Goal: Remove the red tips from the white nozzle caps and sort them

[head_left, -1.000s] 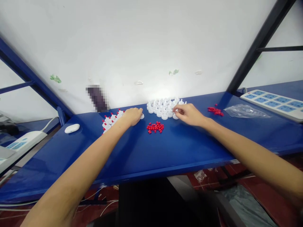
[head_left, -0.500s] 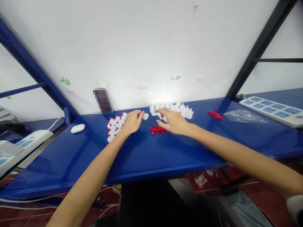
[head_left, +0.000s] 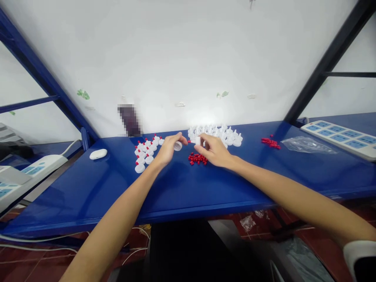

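Note:
My left hand (head_left: 170, 148) is closed around a white nozzle cap (head_left: 178, 146), whose round open underside faces me. Its fingertips reach a small red tip (head_left: 189, 141) on a second white cap (head_left: 197, 140). My right hand (head_left: 215, 150) pinches that second cap sideways, the red tip pointing left. Below the hands lies a pile of small red tips (head_left: 197, 158). Behind my right hand stand several white nozzle caps (head_left: 232, 137) without red tips. To the left of my left hand, several white caps with red tips (head_left: 146, 149) stand in rows.
The blue table (head_left: 188, 192) meets a white wall. A white earbud case (head_left: 98, 154) lies at left, and a pixelated dark object (head_left: 131, 121) leans on the wall. At right are more red tips (head_left: 270, 143), a clear plastic bag (head_left: 307, 145) and a power strip (head_left: 340, 137).
My right hand has closed on a white cap and brought it sideways to my left fingertips. The cap in my left hand has turned its underside toward me. The view has shifted slightly.

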Demonstrator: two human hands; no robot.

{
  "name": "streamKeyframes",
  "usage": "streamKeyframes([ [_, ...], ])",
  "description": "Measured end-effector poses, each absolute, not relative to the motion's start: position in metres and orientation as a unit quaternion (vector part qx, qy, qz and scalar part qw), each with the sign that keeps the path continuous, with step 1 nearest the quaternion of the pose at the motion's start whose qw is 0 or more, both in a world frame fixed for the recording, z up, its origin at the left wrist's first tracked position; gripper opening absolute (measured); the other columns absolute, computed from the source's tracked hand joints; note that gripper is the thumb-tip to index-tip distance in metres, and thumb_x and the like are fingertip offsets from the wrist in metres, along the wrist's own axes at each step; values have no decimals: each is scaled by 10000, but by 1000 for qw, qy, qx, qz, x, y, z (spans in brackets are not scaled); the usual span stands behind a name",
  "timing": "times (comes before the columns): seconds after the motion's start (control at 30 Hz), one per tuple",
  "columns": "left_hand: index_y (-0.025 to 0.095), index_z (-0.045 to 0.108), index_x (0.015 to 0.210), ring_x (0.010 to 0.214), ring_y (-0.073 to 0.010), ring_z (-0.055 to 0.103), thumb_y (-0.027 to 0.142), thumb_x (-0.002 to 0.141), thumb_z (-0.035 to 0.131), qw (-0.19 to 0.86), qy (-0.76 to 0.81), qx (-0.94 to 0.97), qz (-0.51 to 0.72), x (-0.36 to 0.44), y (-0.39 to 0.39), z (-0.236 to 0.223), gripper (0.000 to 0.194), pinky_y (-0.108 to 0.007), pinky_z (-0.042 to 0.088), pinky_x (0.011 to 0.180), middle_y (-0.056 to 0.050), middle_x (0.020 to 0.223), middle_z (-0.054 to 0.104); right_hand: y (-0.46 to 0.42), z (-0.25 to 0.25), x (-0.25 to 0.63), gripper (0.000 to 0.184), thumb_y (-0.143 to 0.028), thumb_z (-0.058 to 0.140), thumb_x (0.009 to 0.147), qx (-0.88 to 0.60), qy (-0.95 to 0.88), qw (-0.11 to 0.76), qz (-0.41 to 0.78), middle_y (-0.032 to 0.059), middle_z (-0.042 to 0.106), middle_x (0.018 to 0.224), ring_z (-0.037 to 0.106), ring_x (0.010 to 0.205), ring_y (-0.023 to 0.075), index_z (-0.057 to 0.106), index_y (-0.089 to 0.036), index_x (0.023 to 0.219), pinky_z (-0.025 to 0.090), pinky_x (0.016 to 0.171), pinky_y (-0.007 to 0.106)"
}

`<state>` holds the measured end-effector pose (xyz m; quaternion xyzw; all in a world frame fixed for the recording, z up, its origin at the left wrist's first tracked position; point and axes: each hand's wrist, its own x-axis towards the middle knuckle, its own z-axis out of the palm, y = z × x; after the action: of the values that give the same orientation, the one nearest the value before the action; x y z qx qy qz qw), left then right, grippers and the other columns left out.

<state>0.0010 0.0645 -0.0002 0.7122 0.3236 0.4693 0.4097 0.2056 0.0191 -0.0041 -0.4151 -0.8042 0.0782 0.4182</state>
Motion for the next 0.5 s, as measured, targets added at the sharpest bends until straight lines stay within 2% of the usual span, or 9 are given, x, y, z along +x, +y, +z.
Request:
streamKeyframes([
  [0.13,155,662,612,666,-151,526,435,827,545,447,316,645,533,-15,70,-3,372,-281,414,674,-48,680,630,17,-8,206,289,-463,551,914,-410,-801,425,103,-15,591,699,479,574,124,486,-203,804,340,602,272],
  [0.27,154,646,573,605,-134,492,420,807,564,453,322,654,514,-16,68,-8,363,-274,375,598,-38,620,589,15,-11,206,290,-454,550,915,-404,-806,421,102,-16,575,687,495,590,130,482,-203,785,345,606,274],
  [0.5,165,522,529,471,-90,315,424,824,549,391,353,707,471,-8,56,-10,394,-266,225,492,29,478,360,14,-12,205,235,-423,571,903,-408,-815,399,104,-13,576,690,505,589,139,565,-189,891,355,596,279],
])
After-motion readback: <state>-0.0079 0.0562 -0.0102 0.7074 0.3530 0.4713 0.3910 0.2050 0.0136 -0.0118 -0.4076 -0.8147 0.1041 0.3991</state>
